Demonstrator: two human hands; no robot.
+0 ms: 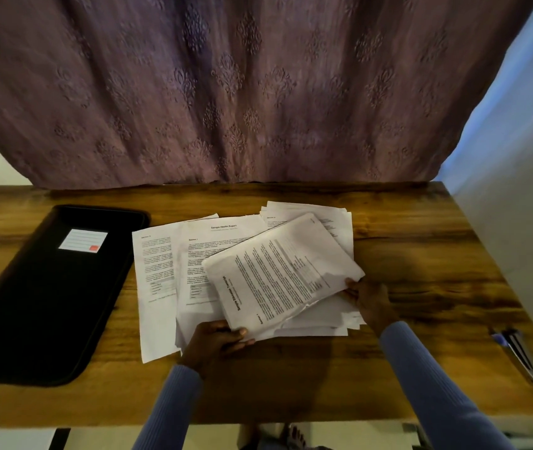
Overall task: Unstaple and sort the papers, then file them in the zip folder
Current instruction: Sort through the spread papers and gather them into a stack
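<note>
A: Where is the bundle of papers (283,274) right now?

B: Lifted a little above the loose sheets (174,271) spread over the middle of the tabletop (421,254), and turned at a slant. Its heading runs sideways along the near-left edge.

A: And the hands?

B: The left hand (216,344) holds the bundle's near-left corner, thumb on top of the page and the fingers (242,342) curled underneath. The right hand (370,300) grips the right corner, thumb on the upper face, the other fingers tucked below the paper and hidden.

A: So both are clamped on the same bundle?

B: Yes, one at each end of its near edge, which looks crumpled between them.

A: What lies under it?

B: More printed sheets, fanned out. One headed as a health report sits just left of the bundle, another page beside that, and a further pile (310,216) pokes out at the far side.

A: The zip folder?

B: The black zip folder (44,297) lies flat at the left of the tabletop, well apart from the hands, with a white label (83,241) on its cover. Its right edge is just beside the leftmost sheet.

A: Anything else?

B: Some pens (515,349) near the right edge, blurred. A purple patterned curtain (226,86) hangs behind.
</note>
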